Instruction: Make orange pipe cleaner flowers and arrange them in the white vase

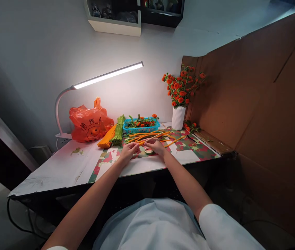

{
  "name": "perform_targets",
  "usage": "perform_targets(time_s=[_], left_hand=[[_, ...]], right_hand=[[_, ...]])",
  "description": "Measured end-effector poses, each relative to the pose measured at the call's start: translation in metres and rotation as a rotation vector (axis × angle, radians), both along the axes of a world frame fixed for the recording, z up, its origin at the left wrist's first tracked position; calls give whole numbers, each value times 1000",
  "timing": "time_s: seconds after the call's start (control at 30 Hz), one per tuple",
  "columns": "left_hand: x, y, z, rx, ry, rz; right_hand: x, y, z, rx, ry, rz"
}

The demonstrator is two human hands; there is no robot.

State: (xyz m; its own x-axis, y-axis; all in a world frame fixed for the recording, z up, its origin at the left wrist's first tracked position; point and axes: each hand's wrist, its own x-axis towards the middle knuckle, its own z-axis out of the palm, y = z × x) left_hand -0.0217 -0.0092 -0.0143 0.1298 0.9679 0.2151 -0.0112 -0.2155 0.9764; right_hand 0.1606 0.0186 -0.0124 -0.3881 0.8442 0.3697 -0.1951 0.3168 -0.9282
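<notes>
A short orange fuzzy pipe cleaner [141,143] spans the gap between my hands, pinched at both ends; it looks coiled, though it is too small to be sure. My left hand [129,153] has its fingertips closed on the left end. From the right, my right hand [157,147] grips the other end, and a thin pale stick [154,136] slants up and right past its fingers. Below the hands lies a roll of tape [148,151], partly beside my right fingers. Loose orange and green pipe cleaners [172,141] are spread just behind.
Bundles of orange [107,137] and green pipe cleaners [118,131] lie left of a blue basket [141,130] holding orange flowers. A white vase [178,118] of flowers stands right. An orange plastic bag [90,121] sits under a lit lamp [108,75]. Cardboard [241,97] walls the right side.
</notes>
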Motion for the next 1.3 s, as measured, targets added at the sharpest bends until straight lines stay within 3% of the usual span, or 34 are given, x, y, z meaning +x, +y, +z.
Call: perform_targets(time_s=[0.23, 0.5, 0.57, 0.83, 1.03, 1.3], left_hand=[[1, -2, 0, 11, 55, -42], [1, 1, -2, -146, -52, -189], [2, -2, 0, -106, -42, -158], [1, -9, 3, 315, 101, 88], [4, -6, -2, 345, 86, 121], [9, -5, -1, 348, 151, 41]], right_hand=[[-3, 3, -2, -21, -19, -40], [-4, 5, -3, -10, -46, -86], [-4, 8, -5, -3, -49, -102], [-3, 7, -4, 3, -62, -128], [-4, -1, 1, -19, -60, -91], [-4, 2, -3, 9, -121, -76]])
